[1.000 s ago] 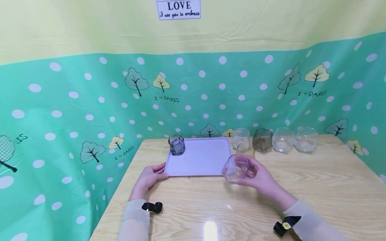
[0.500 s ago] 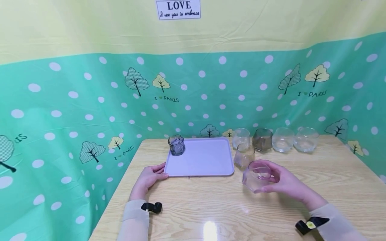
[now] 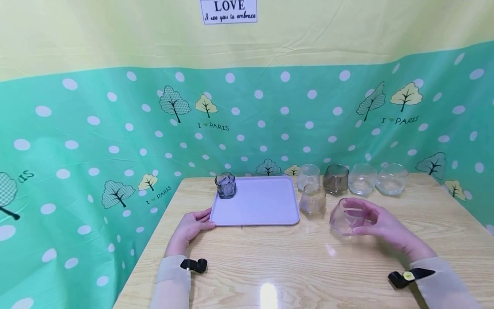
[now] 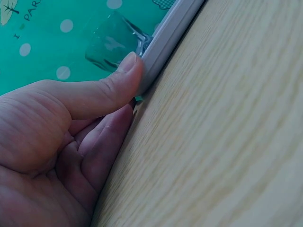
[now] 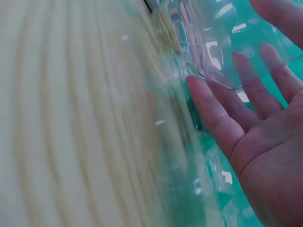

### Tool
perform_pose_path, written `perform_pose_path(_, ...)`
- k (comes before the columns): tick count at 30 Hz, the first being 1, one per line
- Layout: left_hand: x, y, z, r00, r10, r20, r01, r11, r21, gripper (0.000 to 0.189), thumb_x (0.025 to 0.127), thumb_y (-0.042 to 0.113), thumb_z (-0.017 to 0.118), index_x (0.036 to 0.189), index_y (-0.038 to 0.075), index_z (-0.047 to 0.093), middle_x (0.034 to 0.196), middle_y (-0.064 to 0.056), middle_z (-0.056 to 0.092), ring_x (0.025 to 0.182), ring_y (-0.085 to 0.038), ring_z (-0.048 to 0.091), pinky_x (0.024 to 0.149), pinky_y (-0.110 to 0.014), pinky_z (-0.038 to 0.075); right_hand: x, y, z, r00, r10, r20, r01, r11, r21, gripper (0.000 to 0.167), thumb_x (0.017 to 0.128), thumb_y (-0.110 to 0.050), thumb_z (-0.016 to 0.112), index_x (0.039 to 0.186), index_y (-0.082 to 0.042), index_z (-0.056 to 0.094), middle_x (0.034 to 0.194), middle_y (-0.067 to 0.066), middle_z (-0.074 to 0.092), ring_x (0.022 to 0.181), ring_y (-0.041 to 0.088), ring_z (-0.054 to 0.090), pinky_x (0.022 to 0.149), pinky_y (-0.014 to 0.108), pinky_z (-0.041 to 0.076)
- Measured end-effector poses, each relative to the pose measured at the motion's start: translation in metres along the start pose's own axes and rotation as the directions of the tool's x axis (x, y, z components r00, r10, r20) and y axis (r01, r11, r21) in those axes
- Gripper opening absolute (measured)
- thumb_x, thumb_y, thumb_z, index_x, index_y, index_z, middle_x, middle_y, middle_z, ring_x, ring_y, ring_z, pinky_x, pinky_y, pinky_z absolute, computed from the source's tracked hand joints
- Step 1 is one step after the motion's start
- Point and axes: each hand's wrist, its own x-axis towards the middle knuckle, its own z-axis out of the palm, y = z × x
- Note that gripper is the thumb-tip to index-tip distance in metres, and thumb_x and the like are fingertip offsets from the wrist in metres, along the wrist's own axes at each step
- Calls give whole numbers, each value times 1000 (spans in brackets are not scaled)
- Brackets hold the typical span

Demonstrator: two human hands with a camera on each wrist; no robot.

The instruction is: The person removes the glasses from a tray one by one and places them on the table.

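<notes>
My right hand [image 3: 386, 225] grips a clear, faintly pink faceted drinking glass [image 3: 340, 221], slightly tilted over the table to the right of the lilac tray [image 3: 262, 206]. In the right wrist view the thumb and fingers lie around this glass [image 5: 215, 52]. The front left corner of the tray is held by my left hand [image 3: 190, 228]; in the left wrist view the thumb presses the tray's rim [image 4: 165, 45] and the fingers curl below it. A dark grey glass [image 3: 226, 189] stands in the tray's back left corner.
An amber-tinted glass [image 3: 312, 204] stands close by the tray's right edge. Behind it a row holds a clear glass [image 3: 308, 177], a smoky brown glass [image 3: 335, 180] and two more clear ones at the right. A patterned curtain [image 3: 247, 111] hangs behind the wooden table [image 3: 231, 266].
My right hand has carried the pinkish glass rightward, away from the tray's front right corner and past the amber glass. The left hand and the tray have stayed put.
</notes>
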Motion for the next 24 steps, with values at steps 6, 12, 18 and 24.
perform_pose_path(6, 0, 0, -1, 1000, 5, -4, -5, 1000, 5, 67, 83, 13, 92, 144, 5, 66, 139, -14, 68, 153, -39, 38, 129, -55, 21, 0, 5, -10, 990, 54, -127, -64, 995, -76, 80, 94, -5, 81, 162, -3, 40, 155, 4, 58, 122, -2, 63, 96, 16, 52)
perform_pose_path(12, 0, -2, 1, 1000, 0, -4, 0, 1000, -7, 67, 83, 11, 92, 143, 3, 66, 137, -14, 69, 152, -38, 40, 129, -56, 22, 5, 6, -13, 971, 130, -200, -148, 986, -82, 83, 97, -14, 80, 166, -5, 34, 160, 19, 50, 120, -7, 61, 95, 11, 49)
perform_pose_path(18, 0, -1, 1, 1000, 2, -3, -2, 1000, -2, 67, 83, 12, 92, 143, 4, 66, 137, -14, 69, 152, -38, 40, 129, -56, 22, 12, 5, -13, 963, 167, -210, -187, 979, -76, 86, 97, -19, 81, 168, -9, 33, 164, 21, 46, 120, -8, 59, 95, 9, 46)
perform_pose_path(24, 0, -1, 0, 1000, 5, 3, -5, 1000, -12, 67, 83, 11, 92, 143, 3, 66, 136, -15, 69, 150, -37, 42, 129, -55, 23, 22, 5, -9, 961, 189, -201, -187, 982, 28, 88, 96, -15, 82, 168, -8, 32, 165, 23, 41, 123, -5, 58, 97, 13, 51)
